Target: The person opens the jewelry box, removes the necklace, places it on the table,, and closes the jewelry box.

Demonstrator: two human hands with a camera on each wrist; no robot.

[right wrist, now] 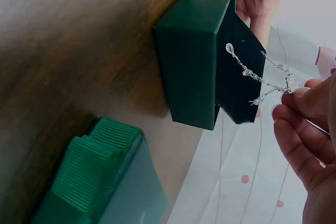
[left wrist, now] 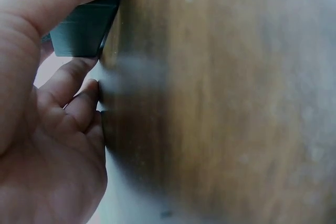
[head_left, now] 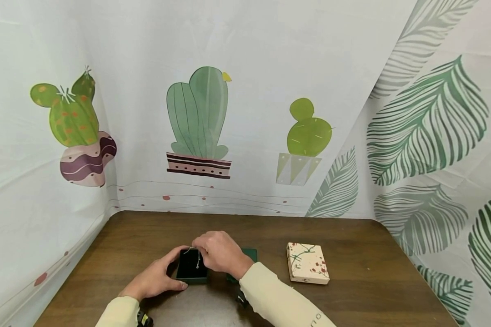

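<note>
A small green jewelry box [head_left: 192, 280] with a black lining sits open on the table. My left hand [head_left: 155, 277] holds it from the left side, thumb at the front and fingers towards the back; the left wrist view shows the hand [left wrist: 47, 145] close up against the box's green wall [left wrist: 79, 30]. Above the box, my right hand [head_left: 221, 252] pinches a thin silver chain [right wrist: 257, 80] between thumb and fingertips. Parts of the chain dangle over the lining, one ending in a clear drop-shaped charm [right wrist: 229, 49]. Whether it is a bracelet or a necklace, I cannot tell.
A green lid [head_left: 250, 254] with a ribbed ribbon bow [right wrist: 89, 156] lies right of the box, partly behind my right hand. Further right is a cream box [head_left: 308, 263] with a floral print. A cactus-print cloth [head_left: 253, 136] hangs behind the brown wooden table [head_left: 147, 231].
</note>
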